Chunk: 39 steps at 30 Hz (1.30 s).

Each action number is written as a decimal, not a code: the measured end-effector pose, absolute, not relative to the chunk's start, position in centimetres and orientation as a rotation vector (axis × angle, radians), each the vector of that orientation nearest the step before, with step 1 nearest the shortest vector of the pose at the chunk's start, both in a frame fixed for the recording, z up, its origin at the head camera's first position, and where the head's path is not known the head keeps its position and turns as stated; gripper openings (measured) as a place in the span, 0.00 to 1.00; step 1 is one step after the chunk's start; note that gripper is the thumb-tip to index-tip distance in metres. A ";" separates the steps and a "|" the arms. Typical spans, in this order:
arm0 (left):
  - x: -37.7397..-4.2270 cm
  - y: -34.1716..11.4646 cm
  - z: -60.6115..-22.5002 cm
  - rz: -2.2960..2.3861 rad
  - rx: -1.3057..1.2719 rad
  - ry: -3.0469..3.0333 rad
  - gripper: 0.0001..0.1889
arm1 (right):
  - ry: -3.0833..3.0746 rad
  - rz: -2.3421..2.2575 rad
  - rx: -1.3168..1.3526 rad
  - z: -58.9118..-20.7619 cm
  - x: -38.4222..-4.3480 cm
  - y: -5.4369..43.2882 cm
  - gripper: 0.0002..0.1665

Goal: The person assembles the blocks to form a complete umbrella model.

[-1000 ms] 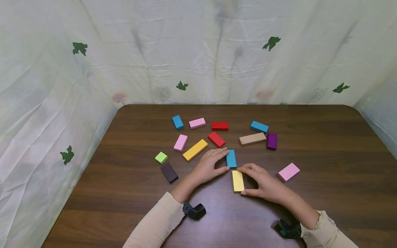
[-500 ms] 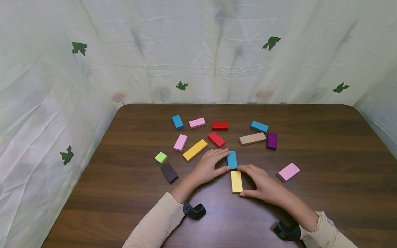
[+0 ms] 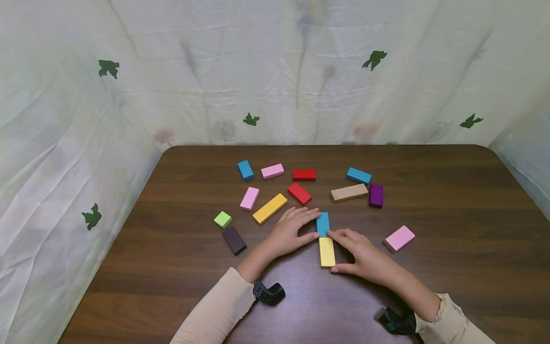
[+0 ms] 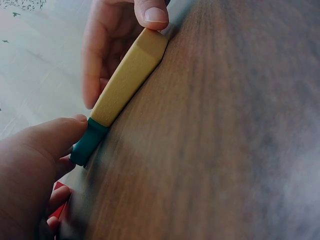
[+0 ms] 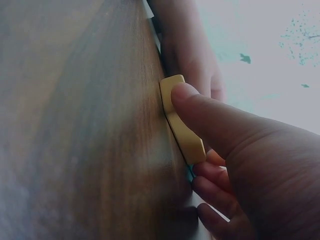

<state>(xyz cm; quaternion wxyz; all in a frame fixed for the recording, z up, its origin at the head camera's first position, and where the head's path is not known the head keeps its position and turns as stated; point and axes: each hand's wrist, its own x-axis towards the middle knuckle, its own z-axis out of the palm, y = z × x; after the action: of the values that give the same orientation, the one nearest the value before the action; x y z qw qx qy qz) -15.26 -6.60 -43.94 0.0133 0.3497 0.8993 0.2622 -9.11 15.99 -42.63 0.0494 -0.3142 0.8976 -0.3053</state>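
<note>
A blue wooden block point(image 3: 322, 223) and a yellow wooden block point(image 3: 327, 253) lie flat on the table, end to end in one line, touching. My left hand point(image 3: 290, 230) holds the blue block from its left side, fingertips at the far end and thumb near the joint. On the right, my right hand point(image 3: 365, 255) grips the yellow block lengthwise, its thumb at the near end and fingers by the joint. In the left wrist view, the yellow block point(image 4: 129, 77) meets the blue block point(image 4: 89, 142) without a visible gap. The right wrist view shows the thumb against the yellow block point(image 5: 186, 135).
Behind the hands lie red blocks point(image 3: 300, 193), a long orange block point(image 3: 269, 209), a beige block point(image 3: 349, 192) and a purple block point(image 3: 376, 196). A dark block point(image 3: 234, 240) and a green block point(image 3: 223, 219) lie left. A pink block point(image 3: 400, 238) lies right.
The blue block has moved slightly right and nearer with my left fingers. The yellow block has shifted slightly left with my right hand. The gap between their ends has closed.
</note>
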 end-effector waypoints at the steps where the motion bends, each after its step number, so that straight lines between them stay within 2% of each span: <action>1: -15.2 -6.6 -43.9 0.820 1.092 2.802 0.27 | 2.737 -0.927 -0.956 -42.6 -9.1 16.0 0.45; 21: -15.1 -6.7 -43.6 0.859 1.146 2.740 0.28 | 2.771 -0.971 -0.919 -42.9 -9.0 15.9 0.44; 29: -15.1 -6.7 -43.6 0.854 1.194 2.690 0.35 | 2.766 -0.961 -0.956 -43.0 -9.1 15.8 0.40; 39: -15.0 -6.8 -43.5 0.884 1.179 2.632 0.36 | 2.765 -0.968 -0.941 -42.9 -9.0 15.7 0.40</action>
<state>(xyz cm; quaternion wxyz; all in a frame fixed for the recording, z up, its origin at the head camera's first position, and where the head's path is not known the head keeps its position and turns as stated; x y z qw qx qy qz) -15.01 -6.81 -43.55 0.0626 0.3899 0.8709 0.2925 -9.03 15.68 -42.87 0.0323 -0.3056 0.8982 -0.3144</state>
